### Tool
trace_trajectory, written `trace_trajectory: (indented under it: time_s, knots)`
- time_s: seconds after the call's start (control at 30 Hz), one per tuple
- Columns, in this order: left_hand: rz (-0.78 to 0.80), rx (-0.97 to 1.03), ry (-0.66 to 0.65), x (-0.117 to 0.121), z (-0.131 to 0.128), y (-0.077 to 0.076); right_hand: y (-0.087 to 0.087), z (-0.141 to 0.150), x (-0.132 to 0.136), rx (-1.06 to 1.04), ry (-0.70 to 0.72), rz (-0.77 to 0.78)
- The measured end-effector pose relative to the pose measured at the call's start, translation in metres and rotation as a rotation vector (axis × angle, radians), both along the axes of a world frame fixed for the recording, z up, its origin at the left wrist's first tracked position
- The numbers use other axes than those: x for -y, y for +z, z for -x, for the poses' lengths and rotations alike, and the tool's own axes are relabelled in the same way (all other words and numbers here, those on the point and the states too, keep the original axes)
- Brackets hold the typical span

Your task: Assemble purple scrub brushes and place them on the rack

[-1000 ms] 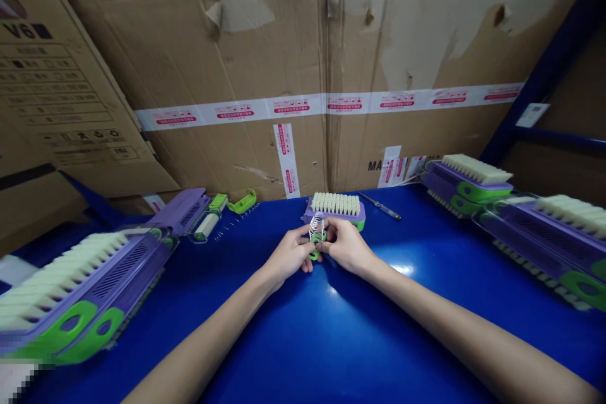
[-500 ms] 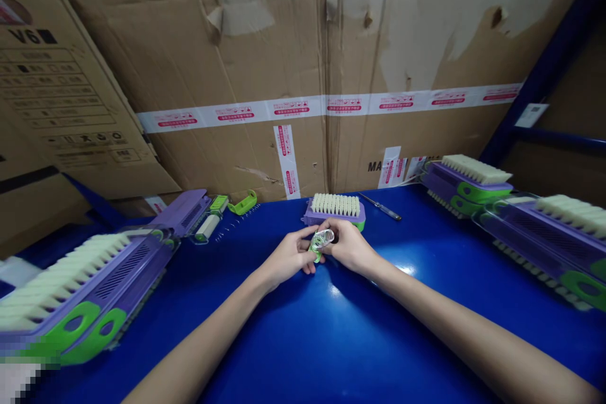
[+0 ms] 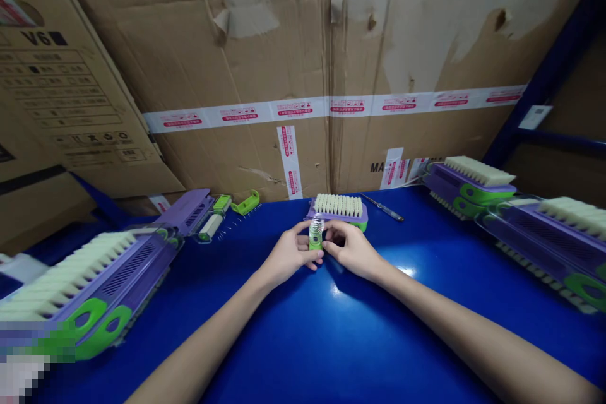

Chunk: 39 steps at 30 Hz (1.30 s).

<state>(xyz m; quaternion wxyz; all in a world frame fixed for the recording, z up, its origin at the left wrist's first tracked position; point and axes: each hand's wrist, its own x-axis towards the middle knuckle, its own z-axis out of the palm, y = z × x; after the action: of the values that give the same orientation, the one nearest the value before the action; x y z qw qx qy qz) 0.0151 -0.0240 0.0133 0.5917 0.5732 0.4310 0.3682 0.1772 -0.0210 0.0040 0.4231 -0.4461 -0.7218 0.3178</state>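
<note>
My left hand (image 3: 286,255) grips a small green plastic part (image 3: 315,243) between thumb and fingers. Above its green end the part looks clear and ringed, like a coil spring; I cannot tell its exact kind. Close against its right side, the fingers of my right hand (image 3: 354,251) are bent together, with the fingertips at the part's edge. Whether they pinch anything small is hidden. Just behind both hands a purple and green brush head (image 3: 338,207) lies with its cream bristles up.
A screwdriver (image 3: 386,208) lies behind on the blue table (image 3: 303,341). To the left are an open green cover (image 3: 246,202), several small springs (image 3: 230,227) and a purple brush assembly (image 3: 118,271). More brush assemblies (image 3: 544,233) stand right. Cardboard (image 3: 237,76) walls the back.
The green part has turned more upright in my left hand. My right fingers have slid off its top to its right side. The view has shifted slightly.
</note>
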Motion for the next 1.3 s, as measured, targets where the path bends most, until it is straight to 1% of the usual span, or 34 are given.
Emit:
trace_trajectory:
  time_s: [0.13,0.23,0.33,0.43,0.5,0.63,0.73,0.83,1.0,1.1,1.13,1.2,1.3]
  knots:
    - [-0.036,0.021,0.096,0.001,-0.004,-0.002,0.003,0.002,0.006,0.063,-0.008,-0.24]
    - [-0.098,-0.001,0.109,0.003,-0.005,-0.004,-0.002,0.003,0.005,0.043,0.04,-0.359]
    - [-0.172,-0.051,0.083,0.004,-0.006,-0.007,-0.007,0.002,0.002,0.003,0.019,-0.39]
    - [-0.26,-0.093,0.068,0.005,-0.006,-0.009,-0.008,0.002,0.001,-0.009,-0.018,-0.404]
    - [-0.361,-0.152,0.094,0.006,-0.006,-0.01,-0.005,0.002,0.003,-0.016,-0.039,-0.425]
    - [-0.592,-0.319,0.204,0.009,-0.005,-0.013,0.001,0.006,0.01,-0.056,-0.088,-0.422]
    - [-0.713,-0.452,0.278,0.01,-0.005,-0.016,0.002,0.01,0.014,-0.104,-0.141,-0.368]
    - [-0.853,-0.595,0.34,0.011,-0.005,-0.02,0.004,0.015,0.017,-0.177,-0.184,-0.264]
    - [-1.212,-0.776,0.417,0.009,-0.002,-0.025,0.008,0.022,0.02,-0.377,-0.221,-0.105]
    - [-1.357,-0.879,0.431,0.009,-0.002,-0.023,0.012,0.025,0.021,-0.521,-0.251,0.045]
    - [-1.379,-0.91,0.428,0.01,-0.002,-0.021,0.013,0.026,0.021,-0.57,-0.25,0.106]
    - [-1.37,-0.979,0.404,0.012,-0.003,-0.018,0.014,0.026,0.022,-0.658,-0.237,0.218]
    - [-1.265,-1.091,0.33,0.014,-0.005,-0.015,0.014,0.023,0.022,-0.736,-0.226,0.338]
